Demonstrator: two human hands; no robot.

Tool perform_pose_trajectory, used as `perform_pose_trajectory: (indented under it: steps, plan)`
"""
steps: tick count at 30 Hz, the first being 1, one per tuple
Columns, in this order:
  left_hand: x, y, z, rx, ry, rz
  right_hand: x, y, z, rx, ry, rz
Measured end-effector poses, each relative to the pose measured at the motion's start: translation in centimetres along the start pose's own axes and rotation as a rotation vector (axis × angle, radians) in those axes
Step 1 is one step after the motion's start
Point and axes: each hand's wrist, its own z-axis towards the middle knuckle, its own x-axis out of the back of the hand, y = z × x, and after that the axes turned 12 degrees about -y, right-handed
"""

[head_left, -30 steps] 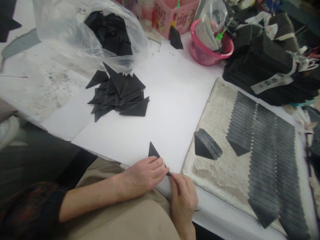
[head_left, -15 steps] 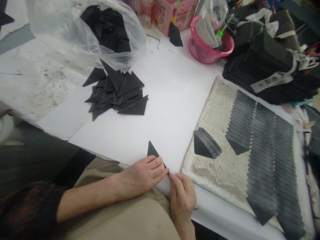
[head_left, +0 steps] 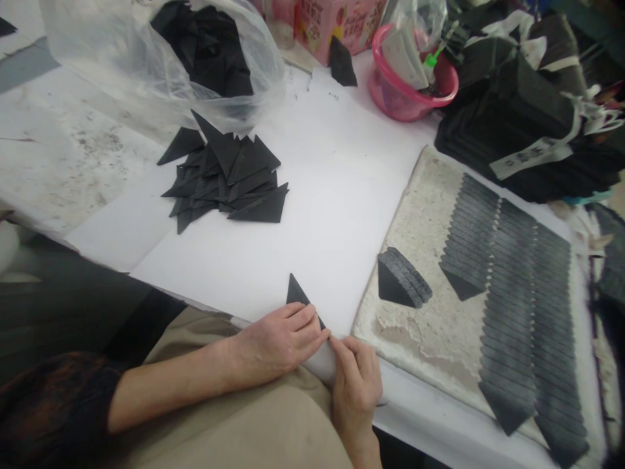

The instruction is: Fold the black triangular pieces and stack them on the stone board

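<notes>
At the table's front edge lies a black triangular piece (head_left: 295, 291), its pointed top showing beyond my fingers. My left hand (head_left: 280, 335) covers the lower part, with fingers together and pressing it down. My right hand (head_left: 357, 374) is closed in a pinch at the piece's right corner, where its fingertips meet those of my left hand. What lies exactly between the right fingertips is mostly hidden. A loose pile of similar black pieces (head_left: 227, 179) lies farther back to the left.
On the right, a worn pale board (head_left: 410, 339) carries overlapping rows of black pieces (head_left: 512, 312) and a small fanned stack (head_left: 403, 277). Behind are a clear plastic bag (head_left: 112, 58) of black pieces, a pink basin (head_left: 400, 104), a pink box (head_left: 322, 32) and tied black bundles (head_left: 508, 117).
Both hands stay at the black triangular piece in nearly the same pose. The whole view has shifted slightly; the pile and the board's pieces look unchanged.
</notes>
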Motion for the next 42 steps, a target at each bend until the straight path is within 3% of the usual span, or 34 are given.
perform_pose_trajectory:
  steps: [8, 23, 28, 35, 42]
  plan:
    - [0.0, 0.0, -0.1, -0.005, 0.006, 0.011, 0.3, -0.3, -0.1, -0.061, 0.024, 0.135]
    - [-0.4, 0.2, -0.1, -0.010, -0.007, 0.073, 0.4, 0.1, -0.3, 0.022, -0.021, -0.076]
    - [-0.8, 0.7, 0.0, -0.007, 0.007, 0.127, 0.7, 0.1, -0.6, -0.013, -0.016, -0.104]
    - [-0.6, 0.5, -0.2, -0.014, -0.008, 0.069, 0.9, -1.0, -0.1, -0.155, 0.004, 0.060]
    - [-1.1, 0.1, -1.0, 0.016, 0.077, -0.025, 0.7, -2.4, 1.0, -0.272, -0.044, -0.010]
